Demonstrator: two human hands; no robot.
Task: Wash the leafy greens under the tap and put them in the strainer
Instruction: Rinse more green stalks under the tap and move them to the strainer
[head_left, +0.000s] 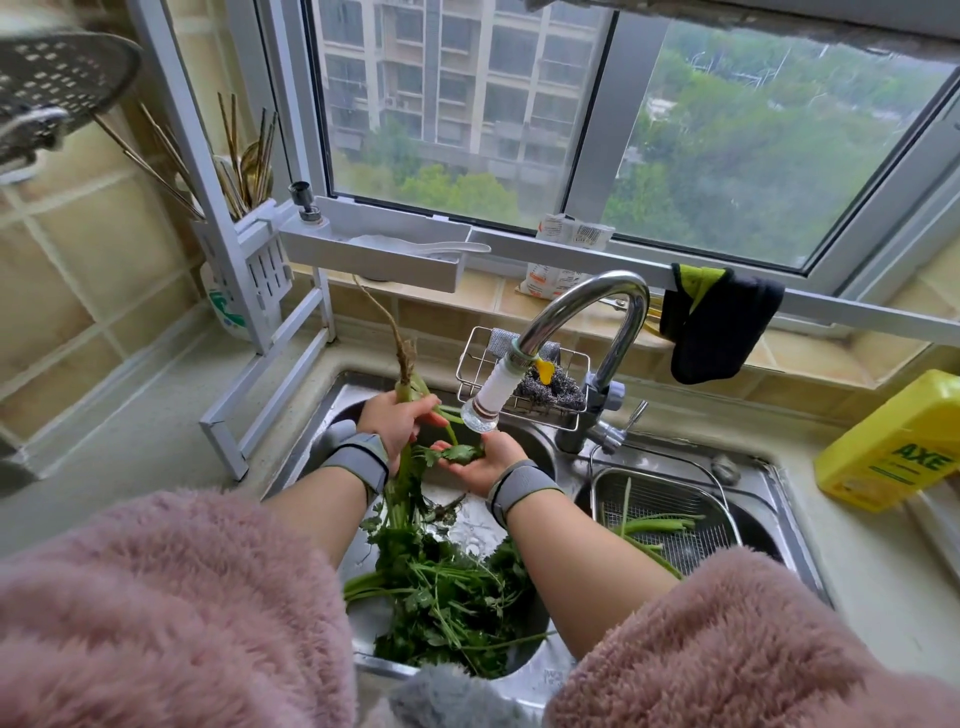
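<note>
Down in the sink basin (332, 410) lies a heap of leafy greens (441, 587), dark and long-stemmed. Just above it, the left hand (397, 421) grips one rooted bunch (408, 467), its pale root pointing upward. The right hand (480, 460) lies palm-up, fingers relaxed, cradling a leaf beneath the tap (483, 410). Right of that, the strainer (670, 519) holds some stems.

A heap of green leafy stalks (441, 597) lies in the left steel sink basin (332, 410). To its right, a wire mesh strainer (670, 519) sits in the second basin, holding a few stems. The curved chrome tap (582, 332) rises behind, between them, its nozzle over the left basin. A yellow plastic bottle (893, 441) stands on the counter, far right.
</note>
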